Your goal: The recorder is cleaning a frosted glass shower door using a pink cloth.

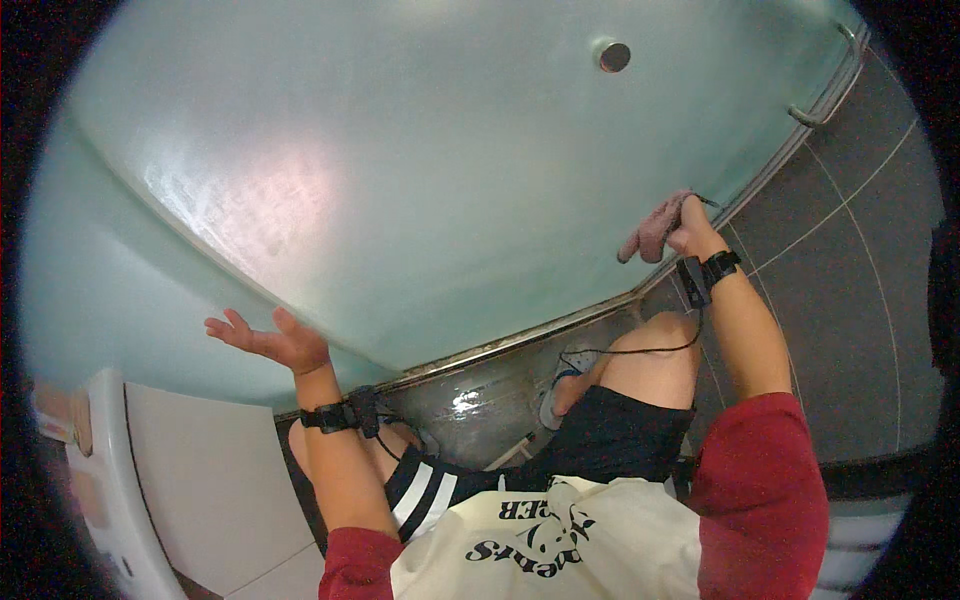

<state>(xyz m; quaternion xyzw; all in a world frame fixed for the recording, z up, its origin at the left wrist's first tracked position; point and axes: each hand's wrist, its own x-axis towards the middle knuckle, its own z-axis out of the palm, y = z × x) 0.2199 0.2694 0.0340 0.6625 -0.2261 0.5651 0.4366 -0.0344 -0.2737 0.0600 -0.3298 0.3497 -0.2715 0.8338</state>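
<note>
A large frosted, greenish glass panel (450, 190) fills the view ahead of me. My right hand (688, 228) presses a pinkish cloth (655, 230) near the panel's right edge, low down; part of the cloth hangs from under the fingers. On the left, my left hand (275, 340) is held out with fingers spread and holds nothing. It is close to the glass by a vertical seam; whether it touches cannot be made out. A black strap device sits on each wrist.
A round metal knob (613, 57) and a curved metal handle (808, 118) are fixed on the glass. A metal track (520, 340) runs along its bottom. Dark grey tiles (840, 240) lie to the right. At left stands a white basin (120, 470). The floor (470, 400) looks wet.
</note>
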